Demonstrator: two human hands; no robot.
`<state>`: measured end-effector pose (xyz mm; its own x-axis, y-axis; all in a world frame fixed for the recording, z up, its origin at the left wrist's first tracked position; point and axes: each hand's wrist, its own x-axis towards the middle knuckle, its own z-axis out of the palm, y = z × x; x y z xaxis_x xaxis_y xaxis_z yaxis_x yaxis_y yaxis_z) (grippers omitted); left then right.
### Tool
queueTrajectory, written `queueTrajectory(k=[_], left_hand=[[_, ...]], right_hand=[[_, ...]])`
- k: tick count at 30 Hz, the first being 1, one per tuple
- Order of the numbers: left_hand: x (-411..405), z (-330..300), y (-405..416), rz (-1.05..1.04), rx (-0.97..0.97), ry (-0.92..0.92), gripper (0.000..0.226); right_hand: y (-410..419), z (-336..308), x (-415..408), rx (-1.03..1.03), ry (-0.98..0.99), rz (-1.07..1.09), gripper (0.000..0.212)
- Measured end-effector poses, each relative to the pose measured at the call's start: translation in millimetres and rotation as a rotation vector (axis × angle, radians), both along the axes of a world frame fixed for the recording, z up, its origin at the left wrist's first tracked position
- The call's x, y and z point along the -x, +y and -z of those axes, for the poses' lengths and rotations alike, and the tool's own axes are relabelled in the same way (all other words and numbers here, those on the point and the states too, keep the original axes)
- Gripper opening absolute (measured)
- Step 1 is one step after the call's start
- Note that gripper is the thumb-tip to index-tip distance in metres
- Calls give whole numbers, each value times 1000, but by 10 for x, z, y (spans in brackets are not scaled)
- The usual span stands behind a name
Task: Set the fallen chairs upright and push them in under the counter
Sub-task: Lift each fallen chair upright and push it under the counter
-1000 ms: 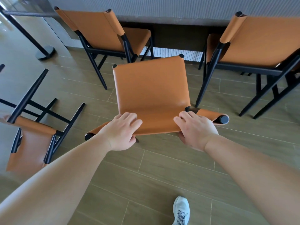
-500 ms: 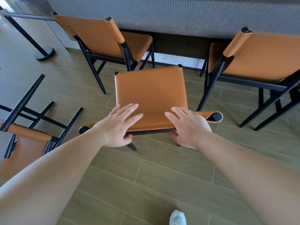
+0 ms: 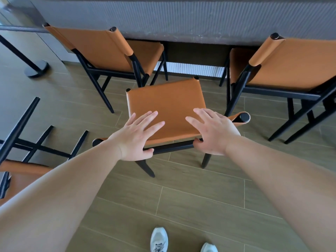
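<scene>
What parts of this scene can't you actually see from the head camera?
- Fallen chair: its seat and back are cut off by the left edge and covered by the left forearm.
- Right chair: cut off by the right edge.
- Middle chair: its front legs hide beneath its seat.
- Counter: its top lies above the frame.

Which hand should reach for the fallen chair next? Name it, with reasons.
Left. The fallen chair lies at the left edge, nearest the left hand; the right hand sits on the far side of the middle chair.
</scene>
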<state>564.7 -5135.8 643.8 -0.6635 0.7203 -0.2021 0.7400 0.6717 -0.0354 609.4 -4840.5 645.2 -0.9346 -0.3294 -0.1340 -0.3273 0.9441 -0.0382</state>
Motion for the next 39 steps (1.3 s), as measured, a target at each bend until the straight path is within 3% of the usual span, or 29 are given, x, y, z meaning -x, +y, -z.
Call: queueTrajectory(k=[14, 20, 26, 29, 31, 39], left_hand=[[385, -48, 7, 23, 1, -84, 83], [404, -44, -4, 63, -34, 27, 69], [342, -22, -8, 80, -15, -7, 69], [265, -38, -25, 91, -49, -38, 50], [214, -61, -24, 90, -23, -76, 41], [-62, -56, -106, 97, 31, -141, 41]], right_hand=[[-52, -42, 351, -47, -20, 65, 73], [-77, -29, 382, -81, 31, 53, 50], [-91, -66, 289, -102, 23, 51, 35], [-106, -54, 218, -154, 24, 54, 29], [-97, -46, 156, -194, 16, 45, 29], [-183, -109, -184, -222, -24, 38, 46]])
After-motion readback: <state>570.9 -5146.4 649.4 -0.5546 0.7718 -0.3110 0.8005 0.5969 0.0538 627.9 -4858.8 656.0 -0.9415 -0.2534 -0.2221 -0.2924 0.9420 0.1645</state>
